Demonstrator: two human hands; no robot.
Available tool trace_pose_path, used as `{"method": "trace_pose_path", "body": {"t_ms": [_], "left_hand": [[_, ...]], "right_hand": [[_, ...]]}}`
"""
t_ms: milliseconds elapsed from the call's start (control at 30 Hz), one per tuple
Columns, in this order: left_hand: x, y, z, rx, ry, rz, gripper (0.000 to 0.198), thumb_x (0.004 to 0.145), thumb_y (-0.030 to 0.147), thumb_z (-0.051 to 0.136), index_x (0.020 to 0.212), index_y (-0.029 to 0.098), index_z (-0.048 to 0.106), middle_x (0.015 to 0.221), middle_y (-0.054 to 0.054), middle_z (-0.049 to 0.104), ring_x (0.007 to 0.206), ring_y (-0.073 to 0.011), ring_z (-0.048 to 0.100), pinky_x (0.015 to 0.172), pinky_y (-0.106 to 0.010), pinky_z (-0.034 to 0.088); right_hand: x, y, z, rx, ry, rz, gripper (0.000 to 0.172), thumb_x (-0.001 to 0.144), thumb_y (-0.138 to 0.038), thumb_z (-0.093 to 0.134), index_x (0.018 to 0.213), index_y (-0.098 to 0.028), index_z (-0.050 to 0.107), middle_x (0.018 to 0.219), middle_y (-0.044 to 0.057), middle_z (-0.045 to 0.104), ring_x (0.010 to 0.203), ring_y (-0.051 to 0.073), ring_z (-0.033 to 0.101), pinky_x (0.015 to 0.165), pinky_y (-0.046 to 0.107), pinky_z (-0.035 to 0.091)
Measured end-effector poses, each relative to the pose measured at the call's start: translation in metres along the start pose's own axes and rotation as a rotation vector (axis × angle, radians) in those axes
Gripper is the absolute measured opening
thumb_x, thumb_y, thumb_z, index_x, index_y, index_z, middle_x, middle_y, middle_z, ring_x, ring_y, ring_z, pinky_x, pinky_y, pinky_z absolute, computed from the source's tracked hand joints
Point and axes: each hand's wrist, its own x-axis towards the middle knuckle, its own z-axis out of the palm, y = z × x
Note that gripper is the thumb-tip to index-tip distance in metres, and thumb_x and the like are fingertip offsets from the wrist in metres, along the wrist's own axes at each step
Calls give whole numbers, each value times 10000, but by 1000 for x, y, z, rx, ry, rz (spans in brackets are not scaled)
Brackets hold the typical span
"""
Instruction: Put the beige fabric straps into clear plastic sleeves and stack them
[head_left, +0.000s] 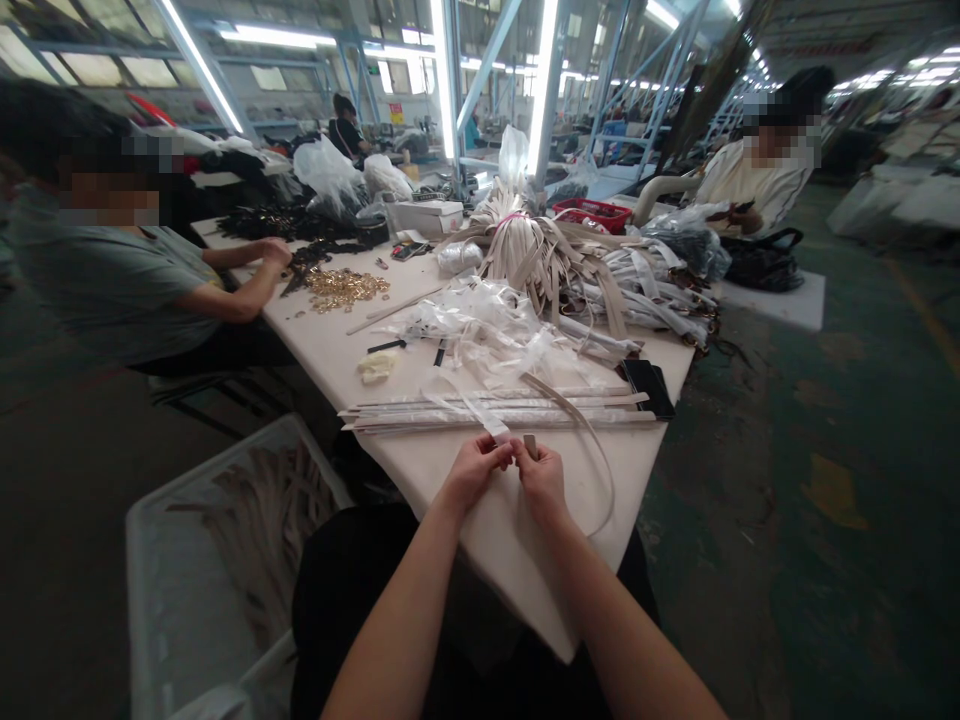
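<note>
My left hand (471, 472) is closed, pinching the end of a whitish plastic film strip (491, 424) that runs up and away over the table. Close beside it, my right hand (543, 482) is closed on a beige strap, whose short end (531, 445) sticks up past the fingers. The fingertips of both hands nearly meet. A long curved strap (600, 450) loops round to the right of my right hand; whether it is the same piece cannot be made out. Just beyond lie several straight straps (420, 420), partly in clear film.
Crumpled clear film (487, 325) and a bundle of beige straps (540, 250) cover the table's middle. A black phone (649, 388) is at the right edge, gold metal pieces (345, 288) at left. A white bin (142, 560) of straps stands lower left. Co-workers sit left (150, 270) and right (765, 180).
</note>
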Motion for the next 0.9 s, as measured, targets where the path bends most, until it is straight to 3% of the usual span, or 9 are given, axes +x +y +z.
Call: {"method": "trace_pose_path", "body": {"t_ms": [133, 233, 333, 433, 600, 900], "left_hand": [[3, -1, -2, -91, 29, -14, 269, 709, 296, 851, 857, 107, 731, 738, -44, 639, 616, -96, 522, 590, -228, 390], [5, -2, -3, -199, 132, 17, 240, 710, 278, 848, 833, 120, 716, 712, -25, 627, 597, -83, 524, 577, -216, 393], [7, -1, -3, -256, 208, 43, 248, 697, 265, 856, 834, 126, 704, 706, -11, 615, 594, -75, 529, 563, -204, 396], [7, -1, -2, -265, 232, 72, 257, 695, 253, 858, 845, 132, 687, 738, -1, 611, 603, -66, 532, 567, -196, 409], [7, -4, 3, -247, 276, 120, 294, 680, 277, 866, 809, 151, 634, 729, 17, 607, 554, -52, 492, 515, -186, 383], [6, -1, 3, -241, 253, 87, 318, 656, 317, 875, 824, 147, 665, 794, -28, 671, 600, -82, 545, 542, -209, 432]], "right_hand": [[1, 3, -1, -35, 14, 37, 454, 851, -524, 663, 589, -167, 561, 502, -26, 476, 456, 98, 386, 458, 248, 284], [0, 3, -2, 39, -36, 69, 430, 906, -517, 566, 709, -144, 649, 560, -17, 518, 414, 83, 372, 415, 240, 264], [-3, 3, -2, 150, -112, 95, 398, 936, -479, 494, 860, -137, 683, 662, 7, 591, 397, 78, 420, 392, 228, 298], [-8, 4, -1, 136, -218, 135, 407, 936, -513, 508, 948, -139, 667, 621, 10, 621, 401, 100, 493, 398, 221, 363], [-9, 5, 1, 21, -378, 161, 508, 967, -617, 411, 848, -162, 604, 528, 18, 641, 326, 97, 464, 348, 202, 318], [-2, -1, 0, -36, -390, 187, 551, 940, -670, 394, 839, -167, 595, 514, 12, 654, 286, 87, 413, 321, 200, 264]]}}
